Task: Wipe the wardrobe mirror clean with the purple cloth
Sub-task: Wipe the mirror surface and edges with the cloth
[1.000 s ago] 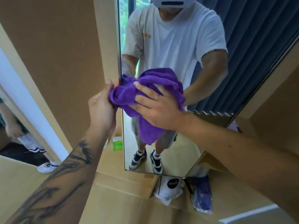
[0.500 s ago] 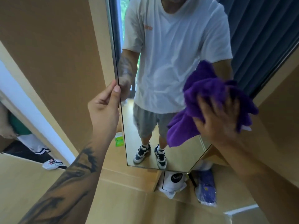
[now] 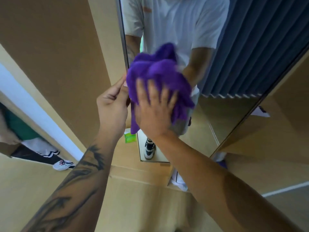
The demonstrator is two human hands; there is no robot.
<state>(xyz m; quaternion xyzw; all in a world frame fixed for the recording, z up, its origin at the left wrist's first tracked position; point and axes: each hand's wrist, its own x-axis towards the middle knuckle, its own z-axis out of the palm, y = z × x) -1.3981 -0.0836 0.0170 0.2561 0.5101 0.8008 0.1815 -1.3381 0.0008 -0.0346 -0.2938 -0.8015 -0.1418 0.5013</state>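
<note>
Small green plastic packet [image 3: 130, 137] is lying on the pale wooden floor [image 3: 133, 206] near a tan wooden panel [image 3: 58, 52]. Bystander's white sneaker [image 3: 62, 164] is standing far left. White bag [image 3: 178, 180] is sitting lower centre.

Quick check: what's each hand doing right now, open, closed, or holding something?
Left hand: closed, gripping the left edge of the mirror.
Right hand: open, flat fingers pressing the purple cloth against the mirror.
</note>
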